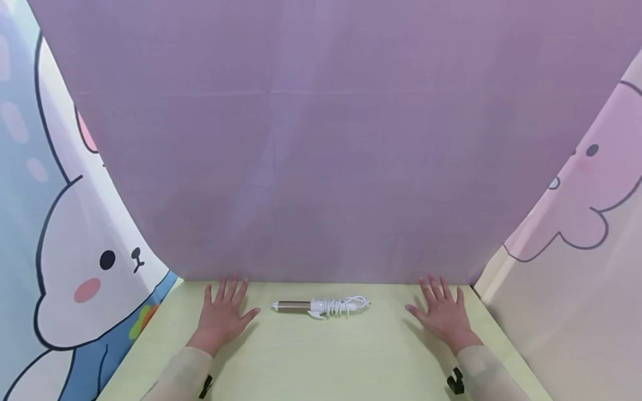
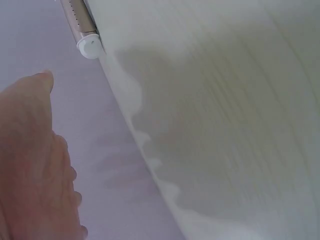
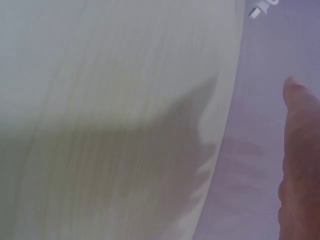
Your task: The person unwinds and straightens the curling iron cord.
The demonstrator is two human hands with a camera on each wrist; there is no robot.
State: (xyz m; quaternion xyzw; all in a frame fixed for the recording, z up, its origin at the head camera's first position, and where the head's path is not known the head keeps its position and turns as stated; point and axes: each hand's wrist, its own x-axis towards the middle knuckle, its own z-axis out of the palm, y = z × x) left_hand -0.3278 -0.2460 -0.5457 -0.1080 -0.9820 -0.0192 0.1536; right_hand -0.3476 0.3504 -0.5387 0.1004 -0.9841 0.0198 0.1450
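A curling iron [image 1: 316, 306] lies sideways on the pale wooden table [image 1: 321, 356], its bronze barrel to the left and a white cord wrapped round its white handle. My left hand [image 1: 223, 317] is left of the barrel tip with fingers spread, apart from the iron and holding nothing. On the other side, my right hand [image 1: 442, 314] has its fingers spread too and is nearest the cord end. The left wrist view catches the iron's white tip [image 2: 90, 46] beyond the thumb. In the right wrist view the plug [image 3: 256, 11] shows at the top.
A purple cloth [image 1: 321, 167] rises behind the table's far edge. Cartoon-printed curtains hang on both sides, a white rabbit [image 1: 75, 312] on the left and a pink figure [image 1: 597, 184] on the right. Black straps [image 1: 455, 381] show at the wrists.
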